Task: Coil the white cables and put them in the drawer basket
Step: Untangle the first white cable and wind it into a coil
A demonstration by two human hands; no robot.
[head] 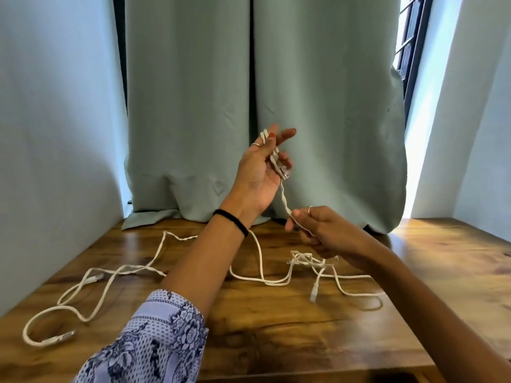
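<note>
No readable text anywhere in the head view.

The sleeve (154,338) bears only a floral and dotted print, with no letters or numbers. The connector (282,168) held up in the left hand (258,172) may carry small markings, but it is too small and blurred to tell. The white cables (110,275), the wooden table (276,327) and the curtain (249,106) show no labels, brands or signs.
</note>
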